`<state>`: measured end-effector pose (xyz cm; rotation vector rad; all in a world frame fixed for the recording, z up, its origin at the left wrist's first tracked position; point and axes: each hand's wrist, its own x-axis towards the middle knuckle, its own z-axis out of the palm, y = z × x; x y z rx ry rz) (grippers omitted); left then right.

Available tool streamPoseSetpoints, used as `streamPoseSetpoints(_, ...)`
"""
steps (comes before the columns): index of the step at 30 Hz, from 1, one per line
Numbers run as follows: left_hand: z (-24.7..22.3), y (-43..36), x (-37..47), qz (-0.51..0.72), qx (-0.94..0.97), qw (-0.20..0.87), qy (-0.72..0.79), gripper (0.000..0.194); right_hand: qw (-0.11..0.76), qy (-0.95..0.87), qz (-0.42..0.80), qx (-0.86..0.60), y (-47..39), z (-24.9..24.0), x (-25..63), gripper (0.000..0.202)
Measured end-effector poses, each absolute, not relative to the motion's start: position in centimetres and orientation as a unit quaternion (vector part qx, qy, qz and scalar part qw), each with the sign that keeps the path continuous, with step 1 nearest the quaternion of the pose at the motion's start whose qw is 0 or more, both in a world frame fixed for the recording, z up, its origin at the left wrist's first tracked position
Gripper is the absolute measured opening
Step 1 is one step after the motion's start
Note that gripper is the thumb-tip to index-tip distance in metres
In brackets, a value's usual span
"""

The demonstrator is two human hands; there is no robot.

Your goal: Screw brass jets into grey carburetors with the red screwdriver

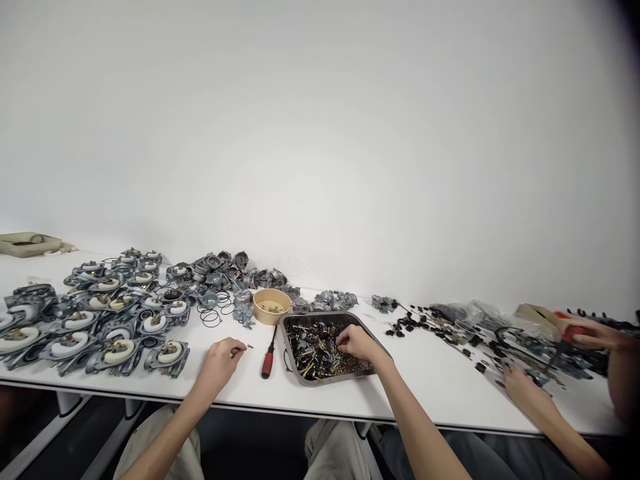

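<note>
My left hand (pixel 220 365) is over the table's front part with its fingers pinched together. At its fingertips shows a small, slim reddish-brown piece (pixel 250 346), too small to name. My right hand (pixel 359 345) reaches into a metal tray (pixel 311 383) heaped with small brass, black and grey parts (pixel 313 347). Its fingers are closed down among these parts, and what they grip is hidden. Between my hands lies a screwdriver (pixel 267 363) with a red handle, just left of the tray. Behind it stands a round tan tub (pixel 265 310) with tiny pieces inside.
Rows of carburetors (pixel 117 353) with white floats cover the left side. Metal bowls (pixel 215 267) are piled behind them, near black rubber rings (pixel 211 319). At right, a co-worker's hands (pixel 525 390) hold a red-handled tool (pixel 573 332) over scattered parts. A wall (pixel 320 167) closes off the back.
</note>
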<state>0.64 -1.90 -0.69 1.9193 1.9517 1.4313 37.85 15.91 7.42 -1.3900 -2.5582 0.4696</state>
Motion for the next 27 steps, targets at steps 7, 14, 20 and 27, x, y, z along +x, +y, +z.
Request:
streamPoseSetpoints(7,-0.6,-2.0,0.7,0.468,0.62,0.029,0.628,0.018,0.102,-0.865,0.18,-0.457,16.2,7.7,38.1,0.024)
streamPoseSetpoints(14,-0.8,-1.8,0.7,0.468,0.622,0.03,0.627,0.017,0.12,-0.858,0.181,-0.466,16.2,9.2,39.0,0.026)
streamPoseSetpoints(20,-0.9,-1.8,0.6,0.467,0.62,0.024,0.63,0.017,0.095,-0.867,0.171,-0.458,16.0,9.3,38.3,0.029)
streamPoseSetpoints(27,-0.8,-1.9,0.6,0.468,0.622,0.023,0.627,0.018,0.063,-0.858,0.128,-0.494,16.0,7.8,37.6,0.028)
